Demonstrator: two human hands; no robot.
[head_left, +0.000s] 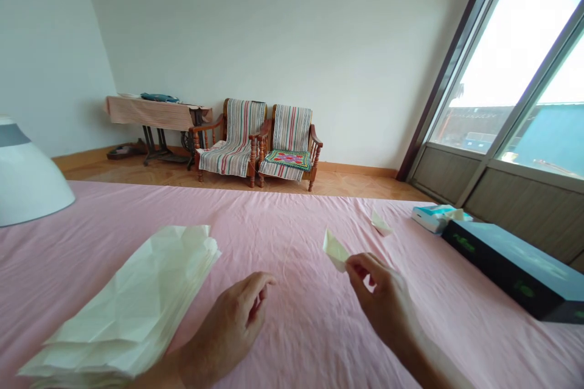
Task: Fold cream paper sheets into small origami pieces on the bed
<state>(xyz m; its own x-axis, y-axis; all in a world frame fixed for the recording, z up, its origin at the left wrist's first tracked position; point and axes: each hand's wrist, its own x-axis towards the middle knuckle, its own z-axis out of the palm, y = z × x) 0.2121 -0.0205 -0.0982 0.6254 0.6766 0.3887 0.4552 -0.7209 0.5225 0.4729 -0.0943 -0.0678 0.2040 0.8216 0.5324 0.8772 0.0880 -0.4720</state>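
Note:
My right hand (383, 292) pinches a small folded piece of pale yellow paper (336, 249) by its lower right corner, raised over the pink bedsheet (292, 334). The paper comes to a point at its upper left. My left hand (232, 322) hovers over the sheet with loosely bent fingers, its thumb a little apart, and nothing shows in it. To its left lies a thick stack of creased pale yellow paper sheets (137, 292). Another small folded paper (380, 223) rests on the sheet beyond my right hand.
A black box (511, 267) lies at the right, with a tissue pack (435, 217) behind it. A white rounded object (31, 176) stands at the left edge. Past the bed are two wooden armchairs (237, 134) and a cloth-covered table (150, 112); windows (493, 73) line the right.

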